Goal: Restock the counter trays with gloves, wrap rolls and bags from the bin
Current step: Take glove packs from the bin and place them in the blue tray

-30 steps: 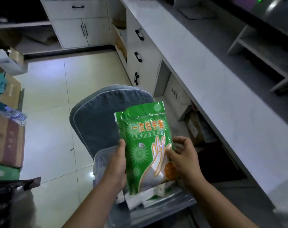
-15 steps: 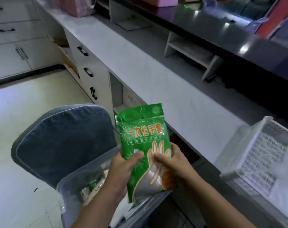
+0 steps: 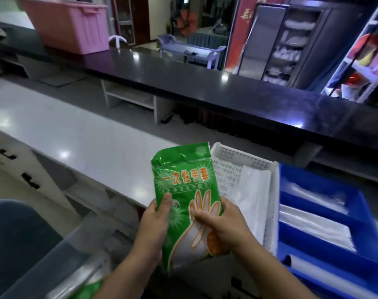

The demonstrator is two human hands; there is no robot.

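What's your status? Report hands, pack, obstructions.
Left hand and right hand: both in grip on green plastic glove pack, upright. White perforated tray just behind. Nothing in the way.

White counter (image 3: 82, 134) bare leftward (white tray (image 3: 244, 157) blocks right).

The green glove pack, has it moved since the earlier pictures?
Yes. The green glove pack went from above the clear bin toward the white tray on the counter.

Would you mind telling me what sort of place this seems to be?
Probably the staff side of a shop or service counter: a raised black counter top above a white work surface, stock trays, white and blue, and a retail glove pack in both hands.
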